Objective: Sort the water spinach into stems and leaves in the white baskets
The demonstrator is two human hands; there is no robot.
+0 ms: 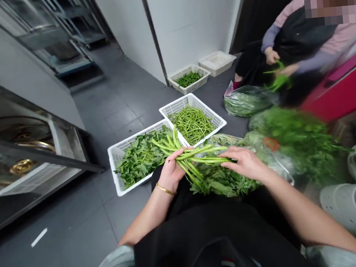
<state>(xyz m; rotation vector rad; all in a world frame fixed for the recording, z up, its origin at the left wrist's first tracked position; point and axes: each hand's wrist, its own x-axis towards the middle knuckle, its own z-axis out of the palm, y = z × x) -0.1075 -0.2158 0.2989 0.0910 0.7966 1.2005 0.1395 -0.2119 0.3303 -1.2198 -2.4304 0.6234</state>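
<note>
My left hand (175, 167), with a gold bracelet at its wrist, is closed around a bunch of long green stalks (195, 153) above my lap. Some of them point up and left, others cross to the right. At their right ends, my right hand (243, 163) pinches stalks between thumb and fingers. Under my hands lies a heap of leafy greens (226, 182), partly hidden. Just beyond the bunch, a white basket (220, 123) holds thin green stalks (192, 122). To its left, a second white basket (116, 178) is filled with leaves and stems (142, 155).
A co-worker (300, 35) sits at the right, handling greens. Bagged greens (246, 102) and a large leafy bundle (303, 143) lie on that side. White buckets (339, 198) stand at the lower right, a metal rack (84, 166) at the left. Two trays (217, 61) sit by the wall.
</note>
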